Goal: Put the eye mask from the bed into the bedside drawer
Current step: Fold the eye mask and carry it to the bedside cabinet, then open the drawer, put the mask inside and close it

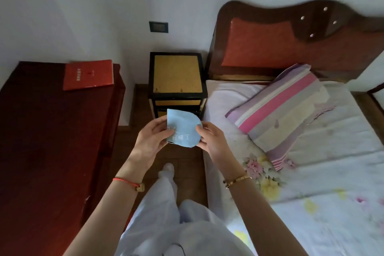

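A light blue eye mask [184, 129], folded in half, is held up in front of me over the floor. My left hand [150, 138] pinches its left edge and my right hand [212, 140] grips its right edge. Just beyond it stands the bedside cabinet [176, 76], black-framed with a yellow top. Its upper drawer front [177, 102] looks shut; the lower drawer is partly hidden behind the mask. The bed [311, 172] with a floral sheet lies to the right.
A striped pillow [284, 110] rests at the head of the bed below the dark wooden headboard [291, 43]. At the left stands a dark red chest [52, 141] with a red booklet [89, 74] on it. My legs stand on the narrow wooden floor strip between chest and bed.
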